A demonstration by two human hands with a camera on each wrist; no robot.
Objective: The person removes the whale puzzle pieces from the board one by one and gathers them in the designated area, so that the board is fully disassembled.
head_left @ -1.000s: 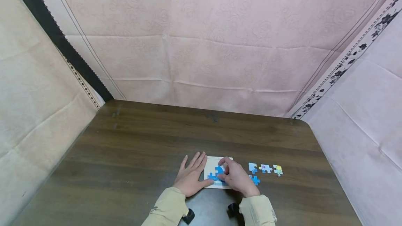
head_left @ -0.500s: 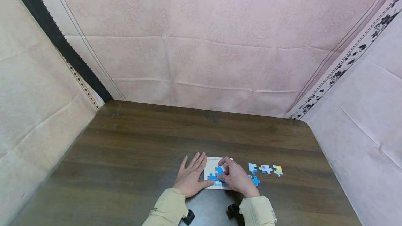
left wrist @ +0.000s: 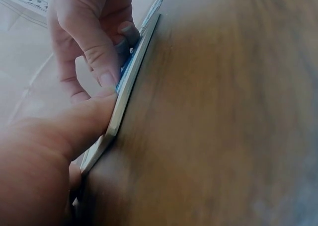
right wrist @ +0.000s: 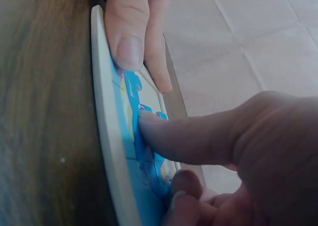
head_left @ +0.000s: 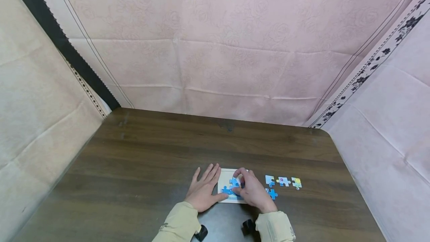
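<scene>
A white-framed puzzle board (head_left: pixel 226 174) lies on the table with blue jigsaw pieces (head_left: pixel 226 190) on its lower left part. My left hand (head_left: pixel 203 192) lies flat with fingers spread at the board's left side, its thumb on the near left corner. In the right wrist view that thumb rests on the frame beside a blue piece. Over the board, my right hand (head_left: pixel 254 192) pinches a blue puzzle piece (right wrist: pixel 160 183) between thumb and curled fingers, low against the board's surface. Its fingers partly hide the piece and the board's right half.
Several loose puzzle pieces lie to the right of the board, among them a yellow-and-blue one (head_left: pixel 296 183) and a blue one (head_left: pixel 273 194). The brown wooden table (head_left: pixel 141 160) extends around the board. Pale cloth (head_left: pixel 208 47) hangs behind it and at both sides.
Both hands keep nearly the same place and pose at the board. The whole head view has shifted very slightly.
</scene>
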